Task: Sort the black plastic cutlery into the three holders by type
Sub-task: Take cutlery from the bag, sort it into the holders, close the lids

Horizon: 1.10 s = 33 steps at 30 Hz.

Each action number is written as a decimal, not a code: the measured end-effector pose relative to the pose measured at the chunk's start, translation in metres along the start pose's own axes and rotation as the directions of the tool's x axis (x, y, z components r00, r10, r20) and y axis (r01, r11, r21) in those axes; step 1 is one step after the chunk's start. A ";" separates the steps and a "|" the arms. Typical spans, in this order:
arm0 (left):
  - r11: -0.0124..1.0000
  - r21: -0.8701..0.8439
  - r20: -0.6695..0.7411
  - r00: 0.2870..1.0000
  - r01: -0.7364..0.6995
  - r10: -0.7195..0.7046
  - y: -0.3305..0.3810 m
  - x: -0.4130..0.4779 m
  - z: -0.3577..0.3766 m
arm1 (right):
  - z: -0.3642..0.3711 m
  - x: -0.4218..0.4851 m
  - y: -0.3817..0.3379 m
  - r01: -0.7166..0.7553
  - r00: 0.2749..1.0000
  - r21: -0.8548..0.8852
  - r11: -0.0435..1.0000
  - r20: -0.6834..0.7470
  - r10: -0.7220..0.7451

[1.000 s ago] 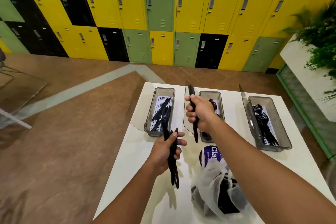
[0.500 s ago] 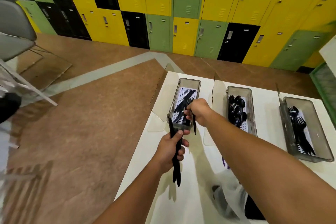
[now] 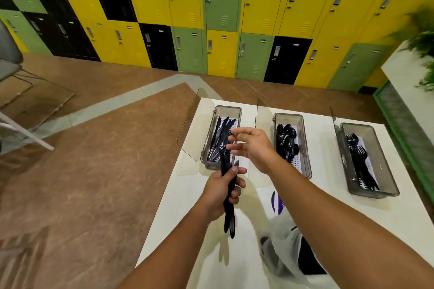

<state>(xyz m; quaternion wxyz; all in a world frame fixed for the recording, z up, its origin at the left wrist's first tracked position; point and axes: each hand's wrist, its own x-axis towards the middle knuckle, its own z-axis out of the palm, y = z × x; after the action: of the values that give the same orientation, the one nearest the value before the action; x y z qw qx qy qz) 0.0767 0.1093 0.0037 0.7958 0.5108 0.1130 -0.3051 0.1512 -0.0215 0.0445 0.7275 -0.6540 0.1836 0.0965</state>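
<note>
Landmark: knife holder point(image 3: 209, 164), the leftmost of three grey holders on the white table point(image 3: 324, 213).
Left hand point(image 3: 220, 191): just in front of the knife holder's near end, fingers clamped around a bundle of black cutlery point(image 3: 229, 206); the ends stand up toward the holder, the rest hangs below the fist.
Right hand point(image 3: 254, 145): over the knife holder's right wall, fingers spread apart, holding nothing.
Sorted stock: knives point(image 3: 222, 134) lie in the knife holder; the spoon holder point(image 3: 305, 159) is next to its right; the fork holder point(image 3: 380, 166) is farthest right.
Unsorted stock: plastic bag point(image 3: 281, 258), near and right of the knife holder, with dark contents; their type cannot be told.
Step in hand (judgement): draw one piece from the bundle and identify its type.
Technique: pinch a single upper end, pull it straight up, keep the left fist tight so the others stay put, then lay it lengthwise in the matching holder.
Edges: the table's left edge runs close beside the knife holder, and its open clear lid point(image 3: 187, 136) overhangs that edge; a piece dropped on that side probably lands on the floor.
Open room: bare tabletop lies right of and in front of the knife holder; reaches to the other holders cross their upright lids.
</note>
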 end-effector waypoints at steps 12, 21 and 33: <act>0.968 0.251 0.203 0.976 0.026 -0.079 -0.005 0.008 0.074 | -0.074 -0.066 0.012 -0.050 0.969 -0.103 0.993 0.234 0.073; 0.980 0.174 0.244 0.960 0.096 -0.137 -0.013 0.008 0.102 | -0.115 -0.085 0.003 -0.061 0.991 0.097 0.993 0.123 0.049; 0.962 0.264 0.132 0.986 0.066 -0.104 -0.029 0.007 0.095 | -0.127 -0.073 0.013 0.227 0.945 -0.087 0.970 -0.220 -0.241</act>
<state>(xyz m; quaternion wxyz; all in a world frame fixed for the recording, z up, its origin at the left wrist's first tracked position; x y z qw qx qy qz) 0.0525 0.0143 0.0220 0.7145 0.5814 0.0359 -0.3876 0.0613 -0.1378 0.0512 0.6877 -0.6995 0.1844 -0.0609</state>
